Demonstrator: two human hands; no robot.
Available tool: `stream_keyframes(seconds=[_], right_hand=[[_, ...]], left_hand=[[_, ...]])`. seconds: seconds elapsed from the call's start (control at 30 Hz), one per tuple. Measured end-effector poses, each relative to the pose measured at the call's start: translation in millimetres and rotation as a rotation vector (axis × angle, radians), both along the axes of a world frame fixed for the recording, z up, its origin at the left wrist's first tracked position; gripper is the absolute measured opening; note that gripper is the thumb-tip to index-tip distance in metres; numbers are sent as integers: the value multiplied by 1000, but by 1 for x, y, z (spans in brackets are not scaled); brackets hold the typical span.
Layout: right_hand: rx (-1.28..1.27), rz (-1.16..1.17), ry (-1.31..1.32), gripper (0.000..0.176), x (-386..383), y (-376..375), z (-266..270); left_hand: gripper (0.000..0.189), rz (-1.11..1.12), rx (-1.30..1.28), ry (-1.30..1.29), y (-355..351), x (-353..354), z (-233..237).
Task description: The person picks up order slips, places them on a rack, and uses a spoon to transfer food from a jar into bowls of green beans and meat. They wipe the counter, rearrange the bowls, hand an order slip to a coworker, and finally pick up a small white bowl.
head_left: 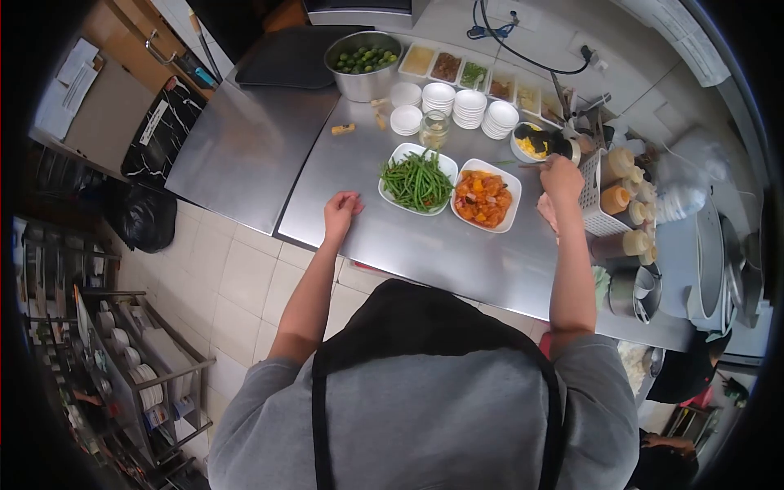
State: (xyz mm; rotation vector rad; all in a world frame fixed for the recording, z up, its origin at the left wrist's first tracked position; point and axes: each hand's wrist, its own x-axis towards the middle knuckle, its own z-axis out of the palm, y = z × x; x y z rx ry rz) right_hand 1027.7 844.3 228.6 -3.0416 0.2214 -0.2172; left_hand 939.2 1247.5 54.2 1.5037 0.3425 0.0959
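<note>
My left hand (pixel 341 214) is at the front edge of the steel table, its fingers loosely bent and nothing in them. To its right a white square bowl (pixel 384 201) holds green beans (pixel 416 181). Beside that, another white bowl (pixel 508 216) contains orange, saucy chunks (pixel 483 198). My right hand (pixel 562 180) is closed near a small bowl (pixel 518 152) of yellow pieces (pixel 532 146); a thin dark piece shows by its fingers, but I cannot tell what it is. A pink cloth (pixel 547 214) lies just below this hand.
Stacks of white dishes (pixel 469 110) and a glass jar (pixel 434 129) stand behind the bowls. Farther back are a pot (pixel 357 87) of green fruit and a row of ingredient containers (pixel 447 67). A white basket (pixel 600 216) and sauce bottles (pixel 618 198) border the right side.
</note>
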Motion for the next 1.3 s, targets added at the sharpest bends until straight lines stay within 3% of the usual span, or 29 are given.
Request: stream_keyframes(seconds=[0.13, 0.2, 0.23, 0.3, 0.57, 0.63, 0.77, 0.87, 0.93, 1.17, 1.3], right_hand=[[245, 272, -232, 21, -7, 40, -5], [510, 339, -44, 25, -14, 80, -8], [516, 490, -37, 27, -10, 111, -25], [608, 519, 58, 29, -1, 142, -34], [650, 599, 124, 26, 29, 181, -64], [704, 661, 291, 25, 36, 176, -65], [730, 753, 336, 25, 37, 171, -66], [714, 795, 286, 21, 23, 174, -60], [546, 974, -50, 17, 18, 177, -64], [618, 885, -158, 12, 0, 175, -62], [881, 695, -181, 13, -5, 164, -57]], left_hand=[[15, 34, -12, -31, 3, -1, -5], [15, 12, 4, -21, 2, 2, -8], [15, 18, 13, -8, 1, 2, -6], [15, 23, 3, -16, 2, 2, -8], [15, 23, -41, -30, 3, -2, -5], [15, 24, -49, -29, 2, -2, -3], [15, 21, -26, -22, 3, -1, -4], [15, 28, -67, -29, 2, 0, -6], [15, 32, -45, -19, 2, 1, -7], [16, 15, -8, -24, 0, 0, -1], [16, 20, 18, -16, -2, -2, 3]])
